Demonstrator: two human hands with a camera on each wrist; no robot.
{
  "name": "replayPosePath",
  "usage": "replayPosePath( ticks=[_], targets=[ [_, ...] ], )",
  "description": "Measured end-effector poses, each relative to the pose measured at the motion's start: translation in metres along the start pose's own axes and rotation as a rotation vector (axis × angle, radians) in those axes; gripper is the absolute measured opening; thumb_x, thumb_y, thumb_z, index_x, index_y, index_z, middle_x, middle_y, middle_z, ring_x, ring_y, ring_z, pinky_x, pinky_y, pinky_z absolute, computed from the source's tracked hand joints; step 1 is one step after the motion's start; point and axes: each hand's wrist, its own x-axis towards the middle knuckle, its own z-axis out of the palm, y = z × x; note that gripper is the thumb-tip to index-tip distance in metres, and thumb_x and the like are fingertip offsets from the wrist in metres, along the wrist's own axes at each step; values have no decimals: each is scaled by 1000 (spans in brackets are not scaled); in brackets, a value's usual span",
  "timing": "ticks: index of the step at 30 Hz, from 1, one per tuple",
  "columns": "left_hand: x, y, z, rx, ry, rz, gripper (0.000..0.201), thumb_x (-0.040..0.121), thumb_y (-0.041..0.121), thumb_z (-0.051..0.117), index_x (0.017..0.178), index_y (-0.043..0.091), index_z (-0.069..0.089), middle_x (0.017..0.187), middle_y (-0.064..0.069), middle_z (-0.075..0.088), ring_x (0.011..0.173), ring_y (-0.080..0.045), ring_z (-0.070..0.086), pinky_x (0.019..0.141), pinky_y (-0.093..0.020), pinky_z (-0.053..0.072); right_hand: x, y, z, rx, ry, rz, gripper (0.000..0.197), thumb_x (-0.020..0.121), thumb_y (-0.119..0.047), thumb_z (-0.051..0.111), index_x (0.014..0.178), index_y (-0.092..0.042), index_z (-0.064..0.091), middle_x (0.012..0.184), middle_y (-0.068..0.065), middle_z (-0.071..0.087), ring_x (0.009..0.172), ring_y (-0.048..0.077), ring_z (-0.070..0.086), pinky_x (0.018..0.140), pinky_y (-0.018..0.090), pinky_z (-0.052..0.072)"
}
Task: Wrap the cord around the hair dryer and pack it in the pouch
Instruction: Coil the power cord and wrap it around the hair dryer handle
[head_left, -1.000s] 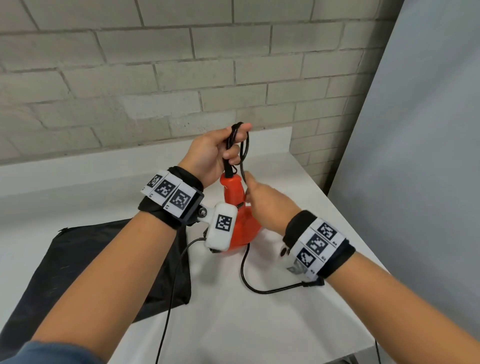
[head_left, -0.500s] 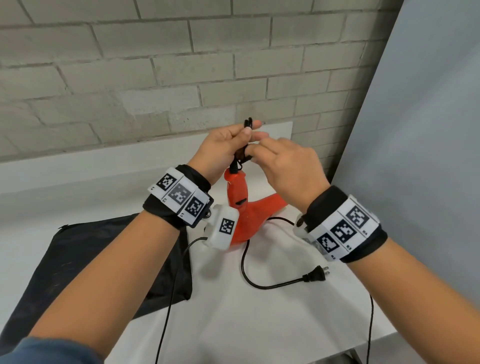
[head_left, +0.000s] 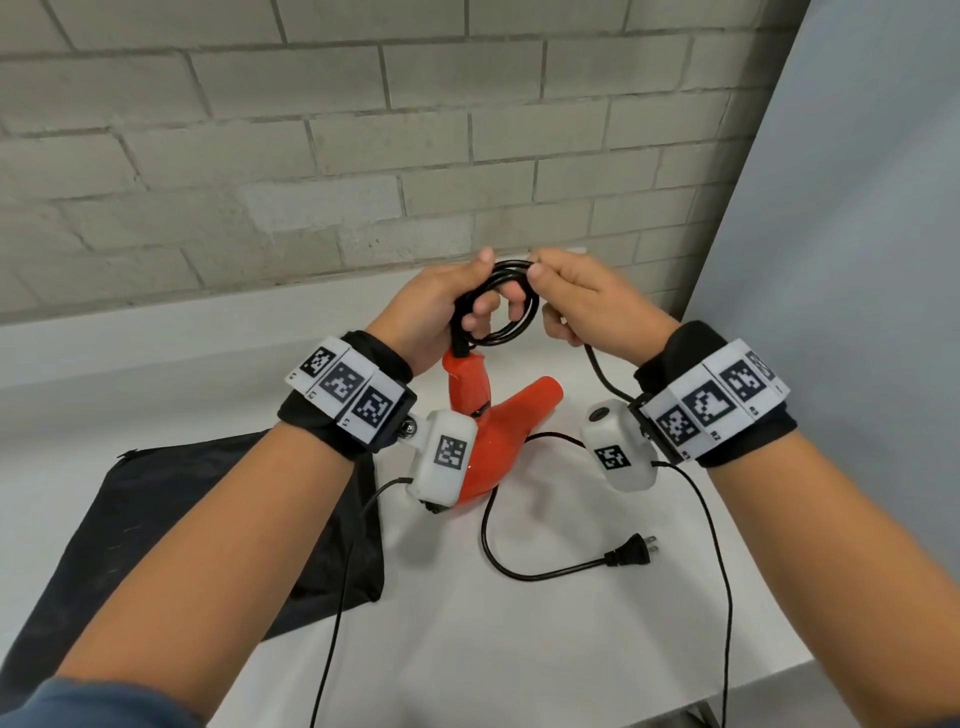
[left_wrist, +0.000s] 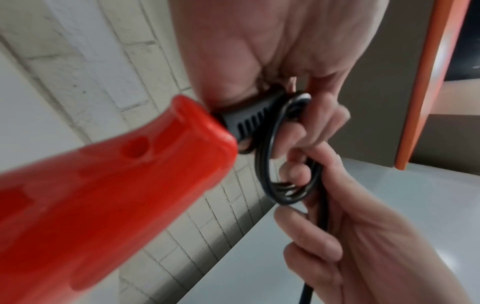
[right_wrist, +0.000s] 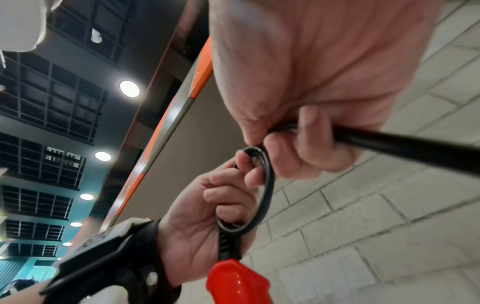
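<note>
The orange hair dryer (head_left: 488, 426) stands on the white table (head_left: 519, 649), handle end up, its nozzle pointing right. My left hand (head_left: 441, 306) holds a small coil of the black cord (head_left: 498, 312) looped round its fingers, just above the handle's black strain relief (left_wrist: 249, 121). My right hand (head_left: 582, 296) pinches the cord at the top of the coil (right_wrist: 262, 156), and the cord (right_wrist: 402, 144) runs on through its curled fingers. The rest of the cord trails down to the plug (head_left: 631, 553) lying on the table. The black pouch (head_left: 171, 530) lies flat at the left.
A brick wall (head_left: 363, 156) runs close behind the table. A grey panel (head_left: 857, 260) stands at the right edge. Thin black wrist-camera cables (head_left: 722, 571) hang from both wrists over the table front.
My right hand rose from the dryer body to the cord at my left hand. The cord now forms a wider coil round my left fingers, and the dryer's nozzle has turned to the right.
</note>
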Motion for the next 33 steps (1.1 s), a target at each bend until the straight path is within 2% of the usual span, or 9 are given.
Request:
replayPosePath(
  ticks=[5, 9, 15, 18, 22, 26, 28, 31, 33],
  targets=[
    [2, -2, 1, -81, -31, -13, 42, 98, 22, 28, 78, 6, 62, 50, 9, 49, 40, -2, 36, 47, -16, 39, 3, 5, 5, -12, 130, -39, 31, 97, -7, 35, 73, -21, 48, 60, -4, 42, 38, -2, 43, 39, 9, 33],
    [1, 2, 4, -94, -72, -48, 43, 98, 25, 24, 75, 7, 55, 43, 11, 40, 34, -3, 28, 44, -16, 35, 7, 7, 12, 34, 193, -89, 24, 89, -21, 39, 69, -22, 52, 60, -3, 47, 48, -1, 44, 55, 13, 36],
    [1, 1, -3, -143, -54, -64, 42, 97, 22, 27, 73, 9, 58, 42, 11, 38, 33, -2, 28, 43, -15, 33, -2, 20, 19, 113, 251, 62, 25, 100, -16, 29, 99, -15, 54, 66, -5, 48, 39, 0, 39, 37, 11, 27],
    [1, -2, -4, -188, -56, -47, 40, 97, 21, 26, 82, 7, 60, 47, 10, 45, 36, -2, 31, 45, -16, 35, -7, 34, 38, -226, 206, 92, 26, 97, -8, 32, 117, -9, 46, 68, -6, 50, 64, 5, 55, 61, 14, 40],
    [2, -2, -4, -236, 39, 7, 37, 96, 15, 23, 94, 5, 58, 59, 8, 63, 41, -3, 39, 49, -15, 38, -22, 42, 64, -409, 68, 130, 38, 94, -10, 34, 132, -10, 30, 97, 7, 59, 89, 27, 58, 79, 36, 47],
    [1, -3, -6, -220, 148, 90, 31, 97, 11, 25, 99, 8, 56, 78, 6, 74, 52, -2, 51, 57, -15, 46, -35, 43, 74, -655, 19, 116, 37, 96, -22, 32, 132, -14, 33, 110, 11, 62, 86, 34, 61, 72, 38, 45],
    [2, -5, -7, -163, 183, 120, 26, 97, 12, 30, 104, 9, 55, 86, 7, 73, 60, -1, 57, 62, -16, 48, -37, 40, 72, -825, 81, -5, 34, 96, -25, 31, 125, -12, 43, 110, 9, 63, 77, 36, 63, 61, 35, 42],
    [2, -9, -5, -33, 222, 125, 27, 96, 13, 37, 118, 7, 51, 103, 2, 65, 72, 1, 64, 69, -16, 48, -38, 31, 63, -1015, 209, -217, 29, 88, -26, 35, 92, -12, 60, 77, 5, 63, 44, 28, 56, 41, 23, 26],
    [1, -13, -2, 48, 228, 132, 32, 95, 12, 39, 125, 6, 48, 110, -2, 61, 75, 3, 65, 70, -13, 49, -36, 27, 55, -1102, 271, -315, 25, 86, -26, 39, 84, -14, 60, 70, 2, 58, 41, 23, 52, 37, 22, 26]
  ],
)
